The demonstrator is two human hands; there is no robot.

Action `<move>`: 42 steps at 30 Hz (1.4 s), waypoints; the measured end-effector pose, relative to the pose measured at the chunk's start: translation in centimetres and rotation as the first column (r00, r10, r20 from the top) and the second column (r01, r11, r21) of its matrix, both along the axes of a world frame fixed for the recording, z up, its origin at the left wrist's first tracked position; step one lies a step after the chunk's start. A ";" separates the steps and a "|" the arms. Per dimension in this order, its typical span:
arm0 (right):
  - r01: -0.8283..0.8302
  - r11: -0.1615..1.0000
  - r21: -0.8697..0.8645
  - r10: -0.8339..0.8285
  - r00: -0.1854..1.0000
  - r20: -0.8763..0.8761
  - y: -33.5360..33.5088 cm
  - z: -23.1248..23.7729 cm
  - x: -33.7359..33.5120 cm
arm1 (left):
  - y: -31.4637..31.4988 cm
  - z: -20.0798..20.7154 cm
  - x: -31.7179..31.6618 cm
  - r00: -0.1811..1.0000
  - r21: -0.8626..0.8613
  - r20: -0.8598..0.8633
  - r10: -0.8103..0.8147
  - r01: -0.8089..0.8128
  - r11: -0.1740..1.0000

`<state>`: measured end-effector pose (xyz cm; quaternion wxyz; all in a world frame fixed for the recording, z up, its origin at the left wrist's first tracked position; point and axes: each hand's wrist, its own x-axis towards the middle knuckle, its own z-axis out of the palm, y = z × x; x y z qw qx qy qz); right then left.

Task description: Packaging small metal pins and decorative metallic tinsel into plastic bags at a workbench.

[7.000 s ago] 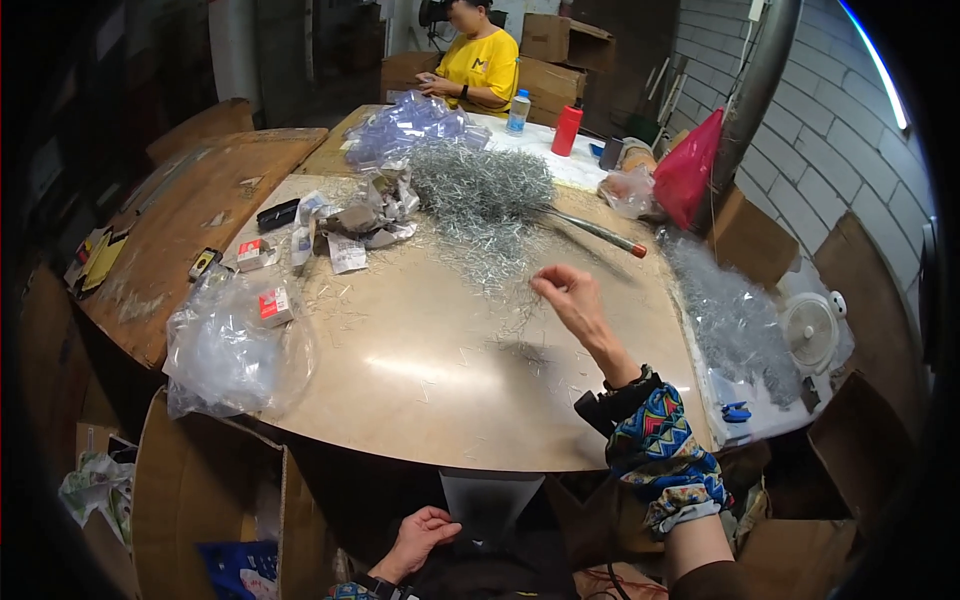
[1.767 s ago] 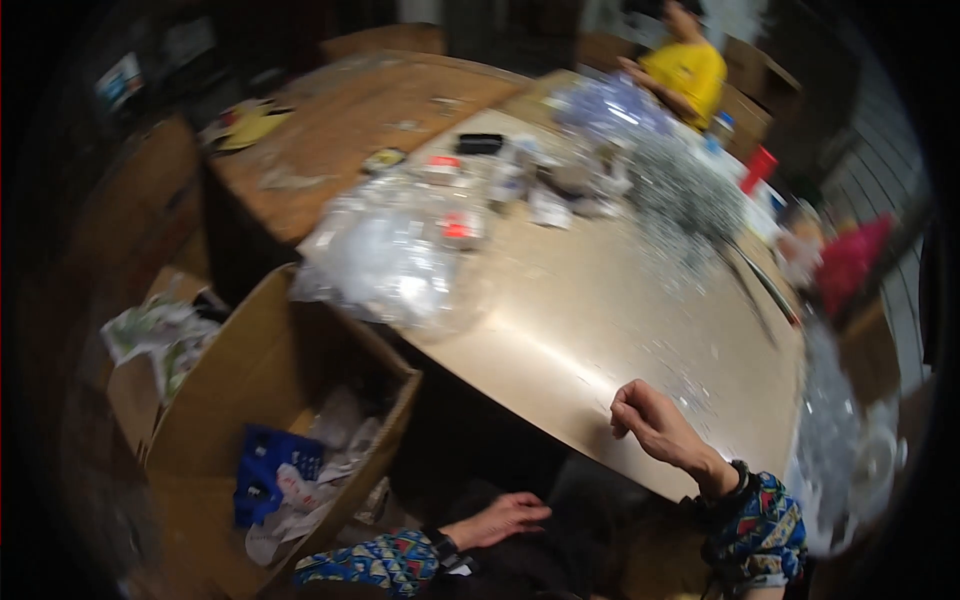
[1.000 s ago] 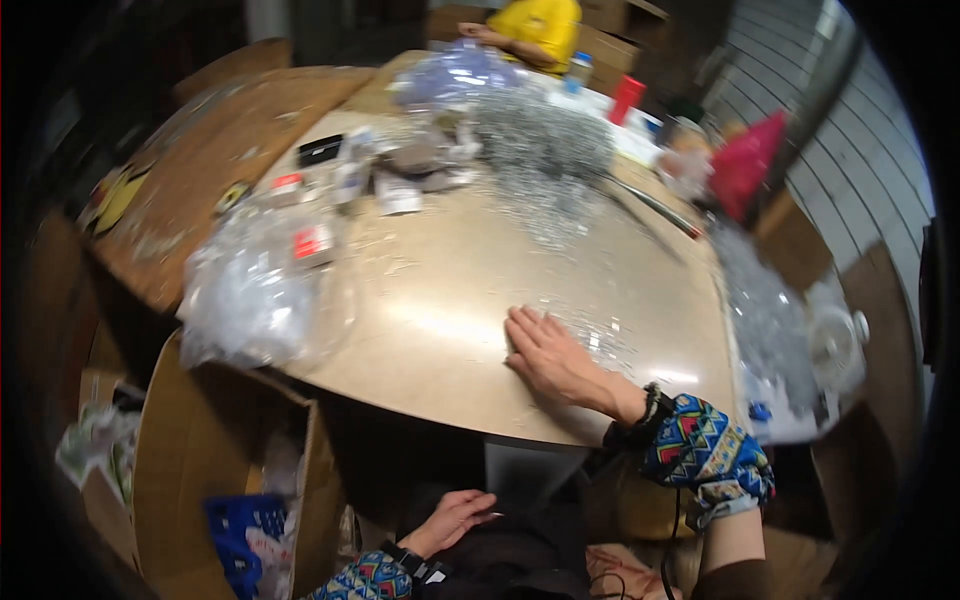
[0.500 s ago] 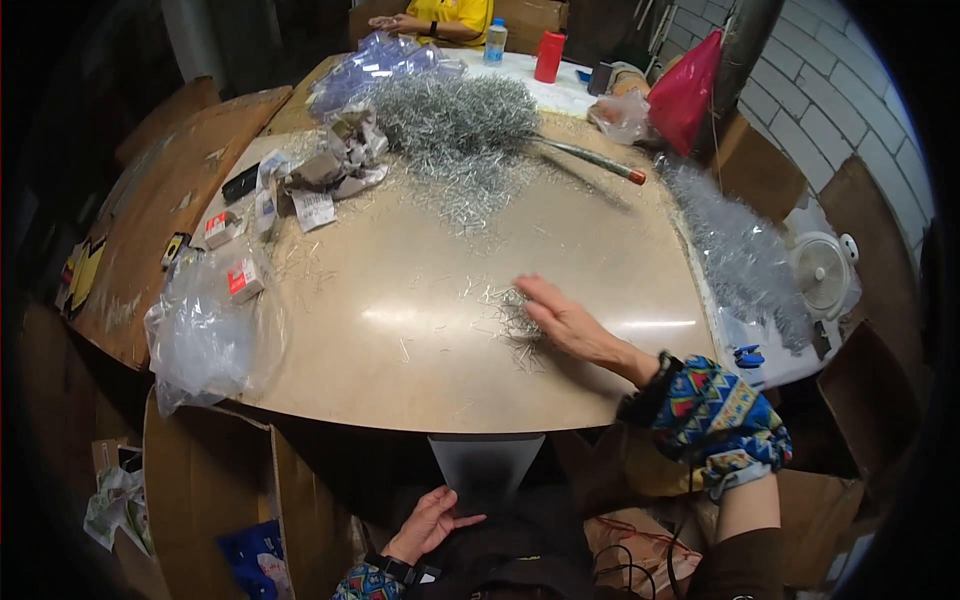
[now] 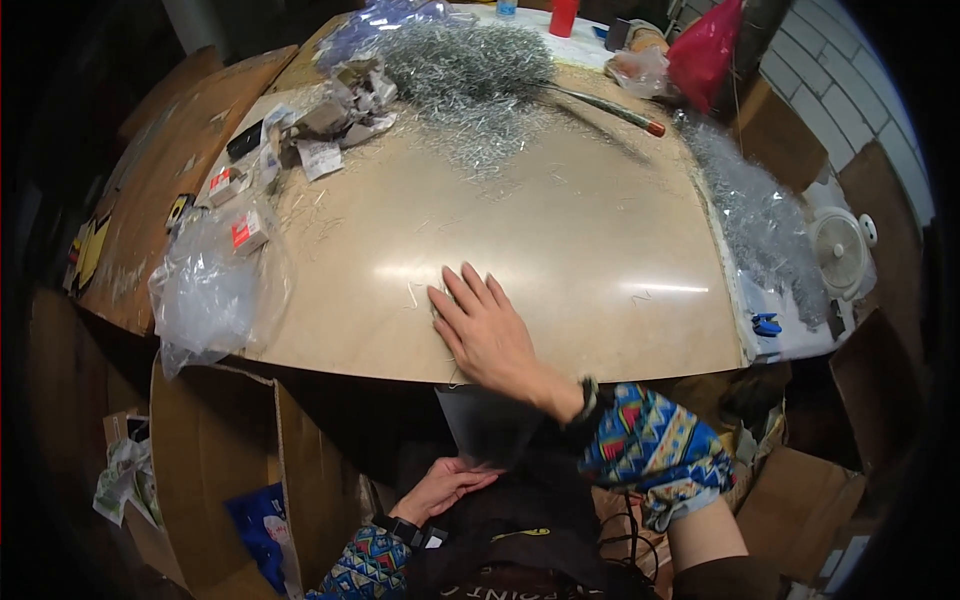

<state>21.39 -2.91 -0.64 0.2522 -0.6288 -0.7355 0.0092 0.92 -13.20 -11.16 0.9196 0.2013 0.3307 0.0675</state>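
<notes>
My right hand (image 5: 487, 340) lies palm down on the table (image 5: 600, 230) at its front edge, fingers stretched out and slightly apart. A few thin silvery metal pins show beside its fingertips; whatever lies under the palm is hidden. Just below the edge, a translucent plastic container (image 5: 487, 425) sits at my lap. My left hand (image 5: 450, 487) is at the container's bottom, its fingers closed against it. Further back rises a large heap of silvery metal pins (image 5: 465, 70), thinning toward me.
A rod with an orange tip (image 5: 620, 118) leans out of the heap. Left are crumpled papers (image 5: 340, 110), small red-and-white boxes (image 5: 249, 232) and a clear bag (image 5: 215, 290). Right are a pin-filled plastic bag (image 5: 755, 215), a blue clip (image 5: 766, 324) and a white fan (image 5: 842, 250). Cardboard boxes (image 5: 215, 470) stand below.
My right hand has swept left and toward me to the front edge. The small pile of pins it touched no longer shows at its former spot. The view has tipped downward.
</notes>
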 end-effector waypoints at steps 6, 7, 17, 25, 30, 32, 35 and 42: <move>-0.004 0.989 -0.146 0.001 1.000 -0.020 -7.7 2.7 -2.4 | 0.8 -1.4 -1.3 0.990 0.168 -0.062 -0.124 0.133 0.977; -0.055 0.978 -0.202 0.054 0.998 -0.014 -8.7 3.5 -2.2 | 1.0 -0.8 -1.1 0.989 0.174 -0.063 -0.130 0.140 0.975; -0.358 0.841 -0.405 0.376 0.926 -0.038 -13.2 -0.7 -1.3 | 0.1 -0.2 -0.7 0.993 0.015 0.103 -0.056 0.055 0.998; -0.551 0.719 -0.425 0.445 0.834 -0.327 -14.8 -1.3 -0.8 | 0.3 -0.6 -0.3 0.988 0.019 0.111 -0.105 0.103 0.994; -0.129 0.954 -0.271 -0.035 0.849 -0.528 -13.8 1.8 0.5 | 1.0 -0.9 -0.5 0.980 -0.032 0.130 -0.149 0.155 0.987; -0.116 0.955 -0.272 -0.029 0.879 -0.476 -14.5 0.8 0.2 | 1.4 -1.0 -0.2 0.978 -0.019 0.138 -0.157 0.162 0.987; -0.533 0.649 -0.543 0.204 0.809 -0.551 -17.0 -1.7 0.0 | 2.0 -0.8 0.1 0.902 0.116 0.041 -0.430 0.423 0.899; -0.414 0.720 -0.556 -0.020 0.790 -0.613 -15.4 2.5 3.0 | 1.4 0.6 -2.5 0.918 0.065 0.235 -0.318 0.312 0.948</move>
